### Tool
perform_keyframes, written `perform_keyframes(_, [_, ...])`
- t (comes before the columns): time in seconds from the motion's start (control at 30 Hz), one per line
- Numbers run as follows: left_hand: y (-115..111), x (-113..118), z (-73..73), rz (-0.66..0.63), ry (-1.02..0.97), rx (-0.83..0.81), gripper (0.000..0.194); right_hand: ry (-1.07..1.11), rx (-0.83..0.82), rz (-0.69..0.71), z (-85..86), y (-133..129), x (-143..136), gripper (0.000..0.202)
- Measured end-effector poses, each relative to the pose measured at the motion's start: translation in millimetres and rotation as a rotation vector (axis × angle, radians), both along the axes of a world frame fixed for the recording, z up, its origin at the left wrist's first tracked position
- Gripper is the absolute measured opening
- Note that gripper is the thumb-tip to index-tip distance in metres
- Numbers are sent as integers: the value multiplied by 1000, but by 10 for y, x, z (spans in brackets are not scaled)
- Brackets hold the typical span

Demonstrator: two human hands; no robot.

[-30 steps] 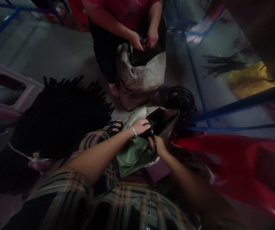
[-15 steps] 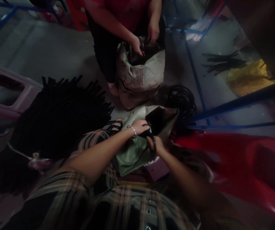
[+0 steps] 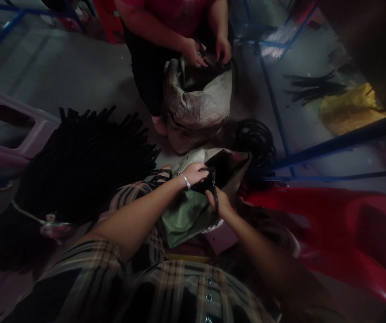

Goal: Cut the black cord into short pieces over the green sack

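Over the mouth of a greenish woven sack (image 3: 186, 215), my right hand (image 3: 220, 204) is wrapped round the handles of black scissors (image 3: 214, 193), their blades pointing away from me. My left hand (image 3: 194, 173), with a silver bracelet at the wrist, is closed on a dark piece that looks like a black strip (image 3: 206, 171), close beside the blades. The inside of the sack is too dark to make out. To the left lies a big tied bundle of black strips (image 3: 95, 157).
Opposite me sits a person with both hands (image 3: 209, 51) over a pale sack (image 3: 199, 107), a dark tool in one hand. A black coil (image 3: 255, 141) lies on the floor. A red plastic stool (image 3: 330, 224) is at right, near blue metal bars (image 3: 330, 148). A pink stool (image 3: 41, 125) stands left.
My left hand has shifted slightly away from the scissors, whose blades now point more straight ahead. The other person's hands have moved a little to the right.
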State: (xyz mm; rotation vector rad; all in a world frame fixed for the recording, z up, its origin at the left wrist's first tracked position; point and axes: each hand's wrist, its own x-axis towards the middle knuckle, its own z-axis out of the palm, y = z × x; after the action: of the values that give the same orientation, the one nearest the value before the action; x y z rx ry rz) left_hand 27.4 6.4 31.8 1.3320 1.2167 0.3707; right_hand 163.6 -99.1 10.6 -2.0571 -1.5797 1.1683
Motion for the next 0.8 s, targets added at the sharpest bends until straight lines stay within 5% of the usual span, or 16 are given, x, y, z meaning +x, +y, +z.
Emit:
perform_keyframes(0.53, [-21,-17,9,-118,-28,-75,37,-49,66,101,-4,-53,31,22])
perform_keyframes(0.8, [15,-77,10,-274,282,450,25,-61,67,-11,44,3,64,27])
